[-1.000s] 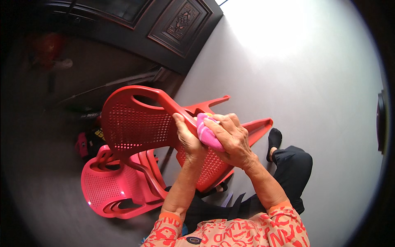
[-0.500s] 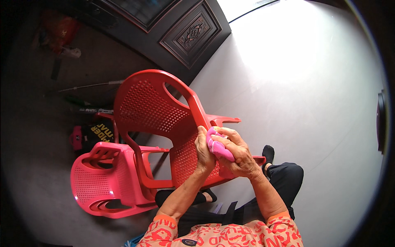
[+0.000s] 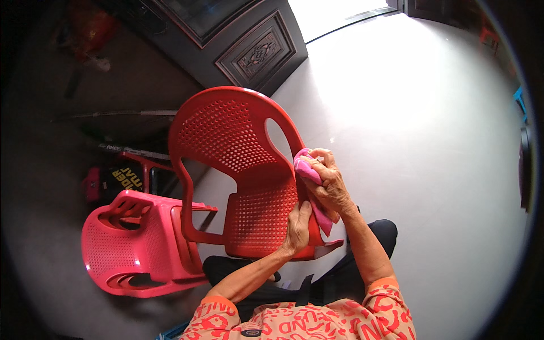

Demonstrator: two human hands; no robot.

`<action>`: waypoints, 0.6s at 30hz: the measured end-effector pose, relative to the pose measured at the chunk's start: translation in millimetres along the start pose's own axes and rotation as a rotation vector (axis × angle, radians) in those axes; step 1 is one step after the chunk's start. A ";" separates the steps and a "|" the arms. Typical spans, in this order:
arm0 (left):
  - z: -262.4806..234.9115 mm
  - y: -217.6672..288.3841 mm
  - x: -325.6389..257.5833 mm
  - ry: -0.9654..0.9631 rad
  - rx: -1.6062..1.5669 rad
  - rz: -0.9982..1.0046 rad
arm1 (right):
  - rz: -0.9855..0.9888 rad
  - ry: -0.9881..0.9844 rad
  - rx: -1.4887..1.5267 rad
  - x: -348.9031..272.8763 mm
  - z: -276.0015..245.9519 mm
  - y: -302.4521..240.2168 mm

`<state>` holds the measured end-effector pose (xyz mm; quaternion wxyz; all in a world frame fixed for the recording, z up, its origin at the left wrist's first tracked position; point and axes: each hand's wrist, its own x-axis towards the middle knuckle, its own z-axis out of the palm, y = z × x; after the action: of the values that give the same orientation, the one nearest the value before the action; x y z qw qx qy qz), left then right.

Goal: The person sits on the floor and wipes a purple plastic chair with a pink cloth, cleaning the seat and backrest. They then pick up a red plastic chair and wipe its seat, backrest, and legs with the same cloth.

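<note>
Grey floor (image 3: 442,226) — right hand (image 3: 328,184) curled, grip round pink cloth (image 3: 307,168) — left hand (image 3: 296,231), lower, clasping red chair (image 3: 260,218)

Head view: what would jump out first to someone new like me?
Most likely the big red plastic chair in the middle, with a vivid pink cloth held against its armrest on the right by the right hand. Next, perhaps, what look like nested pink chairs at lower left. Above, a dark carved door stands beside a bright doorway.
</note>
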<state>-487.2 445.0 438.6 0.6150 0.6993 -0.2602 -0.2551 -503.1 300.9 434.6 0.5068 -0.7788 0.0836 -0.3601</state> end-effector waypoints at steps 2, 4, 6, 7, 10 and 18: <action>0.2 -2.4 -8.6 -0.075 0.006 -0.030 | 0.046 0.015 -0.014 -4.3 -6.2 -2.1; -2.2 -8.7 -16.1 -0.107 0.047 -0.056 | 0.036 0.043 -0.061 -10.3 -8.6 -3.6; -9.3 -14.4 -22.9 -0.151 0.122 -0.099 | 0.027 0.079 -0.091 -17.5 -8.7 -5.3; -11.1 -1.9 -26.1 -0.222 0.129 -0.153 | 0.021 0.104 -0.094 -21.1 -8.4 -4.6; -15.3 -20.3 -34.1 -0.214 0.125 -0.049 | 0.015 0.153 -0.089 -34.2 -2.6 3.0; -40.6 -33.5 -40.0 -0.280 0.169 -0.144 | 0.043 0.265 0.235 -34.5 14.1 12.4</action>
<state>-487.4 505.2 411.3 0.4920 0.7229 -0.3129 -0.3706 -516.1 322.3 404.4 0.5866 -0.6577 0.1236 -0.4561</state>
